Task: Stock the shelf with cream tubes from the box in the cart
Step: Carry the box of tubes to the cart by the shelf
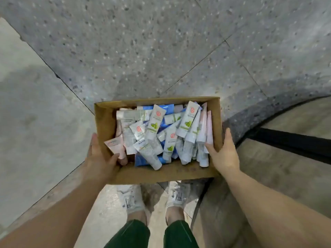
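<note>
Looking down from the head view, two legs in dark green trousers [129,235] are seen nearest, ending in white shoes [131,199] planted on the floor just below the box.

An open cardboard box [155,173] is held above the shoes, carried between both hands. The left hand [100,158] is clasped on the box's left wall near the near-left corner, with the thumb hooked over the rim inside and the fingers laid along the outside. The right hand [224,151] is clasped on the box's right wall in the same way, the thumb inside against the tubes and the fingers stretched along the outer face. Both grips are thus seen grasping the box.

Inside the box, a loose heap of cream tubes [154,127] is piled, filling it from wall to wall. Most are white with green print and a red round mark; a few pink tubes [114,145] are lying against the left wall and more are stood along the right wall, while blue ones [167,107] are seen toward the far wall and at the bottom near the front.

Beyond and around the box, a speckled grey tiled floor [143,51] is spread, with a smoother pale strip to the left. To the right of the box, a dark bar [286,140] is seen crossing a brownish surface.
</note>
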